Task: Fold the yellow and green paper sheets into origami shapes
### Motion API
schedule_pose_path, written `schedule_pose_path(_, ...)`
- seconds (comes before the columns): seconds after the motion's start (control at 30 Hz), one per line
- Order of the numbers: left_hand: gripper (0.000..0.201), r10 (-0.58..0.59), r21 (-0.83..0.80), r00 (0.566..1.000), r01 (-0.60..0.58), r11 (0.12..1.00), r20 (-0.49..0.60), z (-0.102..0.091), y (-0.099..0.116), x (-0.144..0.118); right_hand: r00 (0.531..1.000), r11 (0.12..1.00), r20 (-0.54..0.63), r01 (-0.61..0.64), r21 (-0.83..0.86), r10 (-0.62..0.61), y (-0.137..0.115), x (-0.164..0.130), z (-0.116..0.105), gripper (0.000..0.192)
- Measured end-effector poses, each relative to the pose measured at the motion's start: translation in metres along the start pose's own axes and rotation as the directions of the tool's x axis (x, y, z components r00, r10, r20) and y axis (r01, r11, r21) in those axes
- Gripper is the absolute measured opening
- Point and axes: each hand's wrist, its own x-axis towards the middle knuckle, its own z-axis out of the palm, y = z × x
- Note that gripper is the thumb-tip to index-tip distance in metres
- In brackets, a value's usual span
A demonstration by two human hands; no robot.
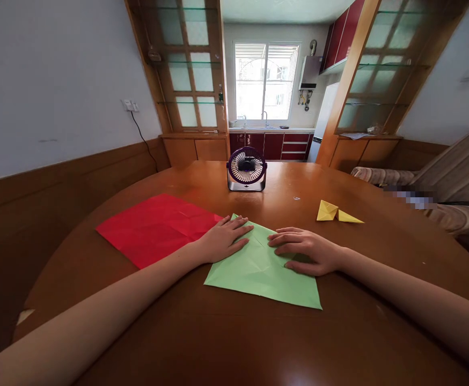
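A light green sheet of paper (261,271) with crease lines lies on the table in front of me. My left hand (227,238) rests flat on its upper left part, fingers stretched out and pointing right. Over the sheet's right side lies my right hand (302,249), its fingers slightly spread and touching the paper; the palm hides part of that edge. To the left, a larger creased red sheet of paper (158,225) lies flat, with one end reaching under or beside my left hand.
A small purple-rimmed fan (246,167) stands at the table's far side. Right of the green sheet sits a folded yellow paper piece (328,210) with a pointed tail. The brown table (202,332) has a rounded edge. A striped sofa (455,166) stands at the right.
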Motion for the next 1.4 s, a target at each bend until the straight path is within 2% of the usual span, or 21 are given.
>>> schedule_pose_path(0.23,0.054,-0.007,-0.023,0.999,0.008,1.0,0.034,-0.0009,0.0005,0.0006,0.998,0.999,-0.056,0.039,0.018,-0.037,-0.0007,-0.0001,0.0027,0.028)
schedule_pose_path(0.7,0.058,0.041,-0.075,0.996,-0.035,0.997,0.075,-0.0051,0.0012,0.0008,0.995,0.998,-0.103,0.015,0.053,-0.01,0.0003,-0.0003,0.0058,0.025)
schedule_pose_path(1.07,0.069,-0.09,0.036,0.993,0.088,0.995,0.07,-0.004,0.0028,0.0024,0.991,0.997,-0.126,0.052,0.053,-0.045,0.0022,-0.0001,0.007,0.025)
schedule_pose_path(1.4,0.067,-0.147,0.064,0.988,0.144,0.988,0.044,-0.0043,0.0044,0.0017,0.991,0.997,-0.128,0.052,0.051,-0.045,0.0014,0.0005,0.0067,0.024)
